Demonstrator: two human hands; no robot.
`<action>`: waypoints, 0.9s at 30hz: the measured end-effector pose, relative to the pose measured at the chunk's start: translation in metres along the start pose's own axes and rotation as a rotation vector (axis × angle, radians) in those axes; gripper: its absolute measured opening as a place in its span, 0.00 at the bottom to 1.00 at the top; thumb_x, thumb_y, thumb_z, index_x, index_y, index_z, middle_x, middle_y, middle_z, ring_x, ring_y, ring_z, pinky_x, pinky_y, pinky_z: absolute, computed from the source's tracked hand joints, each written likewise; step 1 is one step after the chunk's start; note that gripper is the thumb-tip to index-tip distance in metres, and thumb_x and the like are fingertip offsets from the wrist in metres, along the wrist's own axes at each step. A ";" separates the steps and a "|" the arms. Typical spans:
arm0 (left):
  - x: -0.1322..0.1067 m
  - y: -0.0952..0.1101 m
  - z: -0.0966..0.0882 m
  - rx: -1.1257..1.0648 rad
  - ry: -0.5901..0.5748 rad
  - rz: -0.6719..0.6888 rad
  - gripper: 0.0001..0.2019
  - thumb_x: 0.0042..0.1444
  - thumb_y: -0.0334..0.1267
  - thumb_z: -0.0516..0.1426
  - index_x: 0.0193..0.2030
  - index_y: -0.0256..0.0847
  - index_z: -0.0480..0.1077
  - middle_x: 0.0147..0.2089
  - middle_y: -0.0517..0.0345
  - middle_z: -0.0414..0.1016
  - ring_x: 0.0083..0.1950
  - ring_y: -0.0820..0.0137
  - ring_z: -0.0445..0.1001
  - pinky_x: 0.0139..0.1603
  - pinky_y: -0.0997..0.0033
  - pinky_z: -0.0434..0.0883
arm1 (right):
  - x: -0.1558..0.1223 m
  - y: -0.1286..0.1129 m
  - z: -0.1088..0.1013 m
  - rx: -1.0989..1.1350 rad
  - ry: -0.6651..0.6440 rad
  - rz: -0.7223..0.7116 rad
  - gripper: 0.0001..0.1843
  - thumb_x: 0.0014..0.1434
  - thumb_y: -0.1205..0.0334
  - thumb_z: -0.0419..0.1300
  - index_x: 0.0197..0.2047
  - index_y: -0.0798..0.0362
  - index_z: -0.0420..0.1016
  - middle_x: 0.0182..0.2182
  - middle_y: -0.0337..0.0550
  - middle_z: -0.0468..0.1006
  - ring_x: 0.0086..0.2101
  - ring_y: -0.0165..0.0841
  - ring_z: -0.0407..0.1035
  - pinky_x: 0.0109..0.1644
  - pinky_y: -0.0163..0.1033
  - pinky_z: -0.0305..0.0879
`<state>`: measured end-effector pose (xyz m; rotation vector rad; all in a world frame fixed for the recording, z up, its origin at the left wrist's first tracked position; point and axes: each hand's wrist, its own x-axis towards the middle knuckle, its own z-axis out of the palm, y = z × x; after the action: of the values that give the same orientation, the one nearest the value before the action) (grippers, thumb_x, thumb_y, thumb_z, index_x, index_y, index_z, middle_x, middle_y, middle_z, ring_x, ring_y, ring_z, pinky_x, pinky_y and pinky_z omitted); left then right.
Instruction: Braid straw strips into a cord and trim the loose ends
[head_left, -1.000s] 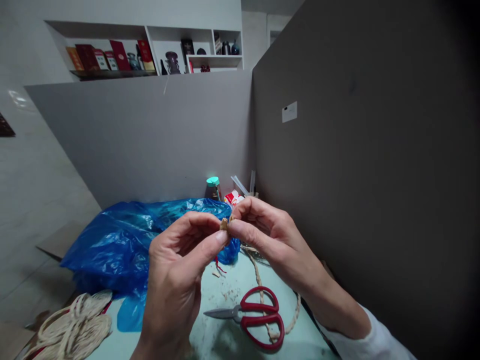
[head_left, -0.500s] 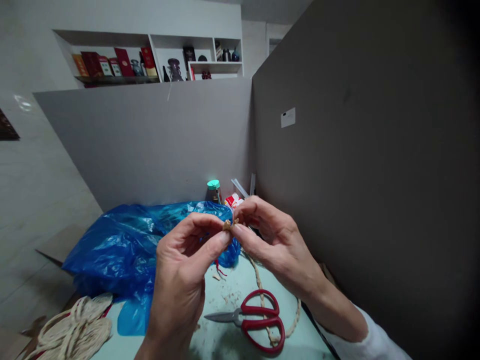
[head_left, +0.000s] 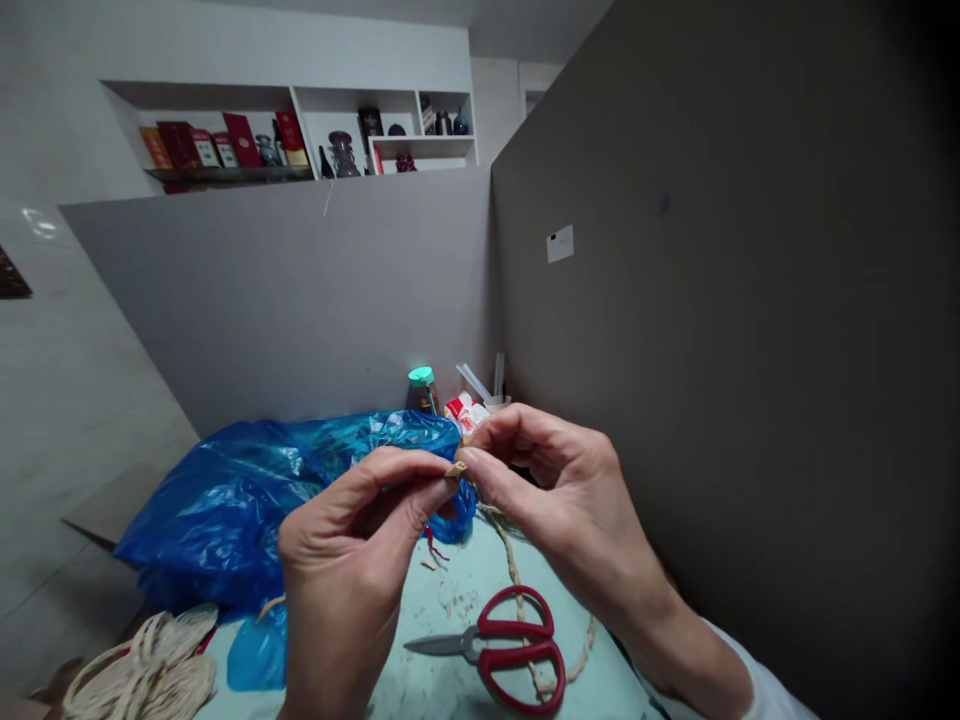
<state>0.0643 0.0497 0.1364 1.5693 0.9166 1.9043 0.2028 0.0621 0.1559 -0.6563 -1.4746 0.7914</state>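
Observation:
Both hands meet above the pale green tabletop (head_left: 450, 670). My left hand (head_left: 352, 560) pinches a small tan rope end (head_left: 455, 468) between thumb and forefinger. My right hand (head_left: 559, 500) pinches the same rope end from the right, its fingers curled. A twisted tan rope (head_left: 517, 580) trails down from under my right hand to the table and passes beneath the red-handled scissors (head_left: 510, 650).
A crumpled blue plastic bag (head_left: 247, 490) lies behind my hands. A coil of pale rope (head_left: 142, 675) sits at the lower left. A green-capped bottle (head_left: 421, 390) and a cup of sticks (head_left: 491, 395) stand in the corner. Grey partition walls (head_left: 675, 300) close the back and right.
Both hands have shifted slightly lower and to the left, still pinching the rope end. The view has tilted a little, so the shelf and partition sit lower.

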 end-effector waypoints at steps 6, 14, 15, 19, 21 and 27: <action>0.006 0.000 -0.004 -0.027 -0.032 -0.056 0.02 0.50 0.34 0.66 0.29 0.44 0.79 0.30 0.62 0.78 0.31 0.74 0.74 0.32 0.79 0.72 | -0.005 0.005 0.002 -0.217 0.072 -0.255 0.04 0.57 0.69 0.62 0.30 0.55 0.75 0.27 0.36 0.76 0.27 0.25 0.68 0.34 0.30 0.65; 0.012 0.004 -0.001 -0.177 -0.077 -0.296 0.07 0.45 0.34 0.69 0.31 0.40 0.76 0.29 0.62 0.75 0.27 0.75 0.72 0.29 0.79 0.71 | 0.002 0.008 -0.002 -0.193 -0.027 -0.277 0.07 0.59 0.67 0.62 0.29 0.55 0.77 0.27 0.40 0.78 0.29 0.29 0.70 0.37 0.35 0.67; 0.012 0.004 0.000 -0.152 -0.054 -0.276 0.07 0.46 0.34 0.68 0.32 0.39 0.77 0.29 0.60 0.76 0.27 0.75 0.73 0.29 0.78 0.71 | 0.002 0.008 -0.002 -0.179 -0.039 -0.252 0.08 0.60 0.66 0.61 0.29 0.55 0.78 0.28 0.40 0.78 0.29 0.29 0.70 0.37 0.35 0.67; 0.011 0.001 0.001 -0.083 -0.013 -0.220 0.07 0.47 0.35 0.67 0.35 0.39 0.79 0.31 0.58 0.78 0.27 0.74 0.73 0.29 0.78 0.71 | 0.003 0.012 -0.004 -0.120 -0.116 -0.183 0.10 0.64 0.64 0.58 0.33 0.53 0.80 0.30 0.39 0.78 0.31 0.28 0.71 0.38 0.34 0.67; 0.011 -0.001 -0.001 -0.078 -0.007 -0.201 0.07 0.47 0.35 0.67 0.35 0.40 0.78 0.31 0.59 0.78 0.27 0.74 0.73 0.29 0.78 0.71 | 0.003 0.013 -0.004 -0.127 -0.140 -0.200 0.09 0.63 0.64 0.58 0.35 0.54 0.80 0.31 0.40 0.78 0.32 0.29 0.71 0.39 0.34 0.67; 0.011 -0.008 0.002 -0.052 -0.009 -0.189 0.05 0.50 0.35 0.65 0.33 0.39 0.75 0.30 0.61 0.75 0.28 0.76 0.72 0.31 0.80 0.70 | 0.006 0.018 -0.001 -0.184 -0.089 -0.215 0.05 0.60 0.67 0.60 0.32 0.55 0.75 0.29 0.38 0.76 0.30 0.27 0.69 0.37 0.34 0.65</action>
<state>0.0636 0.0637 0.1378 1.4069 0.9676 1.7733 0.2019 0.0780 0.1450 -0.5932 -1.6815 0.5287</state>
